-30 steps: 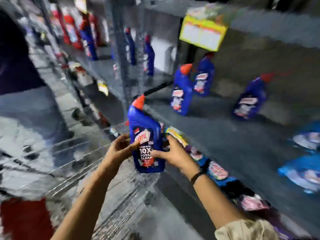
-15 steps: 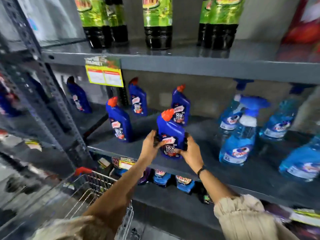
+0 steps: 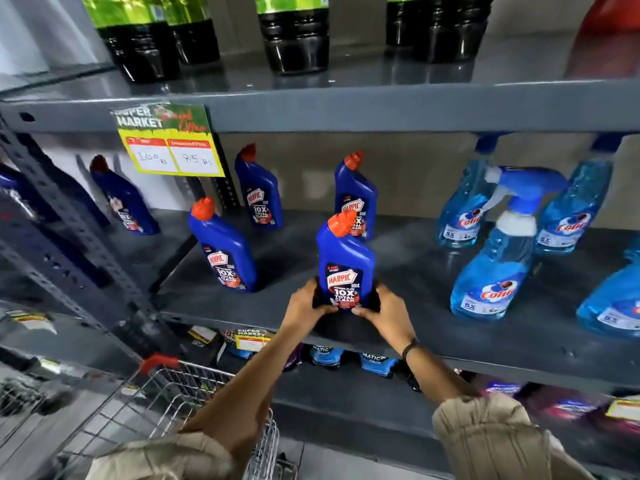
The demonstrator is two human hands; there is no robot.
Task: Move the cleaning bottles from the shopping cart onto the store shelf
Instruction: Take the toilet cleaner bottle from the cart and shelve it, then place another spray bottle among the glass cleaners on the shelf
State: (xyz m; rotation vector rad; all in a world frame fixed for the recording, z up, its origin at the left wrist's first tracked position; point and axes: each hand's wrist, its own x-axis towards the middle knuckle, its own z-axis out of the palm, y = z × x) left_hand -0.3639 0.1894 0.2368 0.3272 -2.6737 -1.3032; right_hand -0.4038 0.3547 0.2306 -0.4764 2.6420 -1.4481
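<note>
A dark blue Harpic bottle (image 3: 346,258) with an orange-red cap stands upright near the front of the grey middle shelf (image 3: 433,327). My left hand (image 3: 306,306) grips its base from the left and my right hand (image 3: 384,310) from the right. Three more blue Harpic bottles stand on the same shelf: one to the left (image 3: 225,247), two further back (image 3: 259,192) (image 3: 356,192). The wire shopping cart (image 3: 166,400) sits at the lower left, below my left arm; its contents are hidden.
Light blue Colin spray bottles (image 3: 498,258) fill the shelf's right side. Green-labelled dark bottles (image 3: 294,32) stand on the shelf above. A yellow price sign (image 3: 169,147) hangs from that shelf's edge. A perforated steel upright (image 3: 69,230) rises at left. Packets lie on the lower shelf.
The view swung from the cart up to the shelf. Both hands carried the Harpic bottle up and to the right, and its base has now come down onto the middle shelf.
</note>
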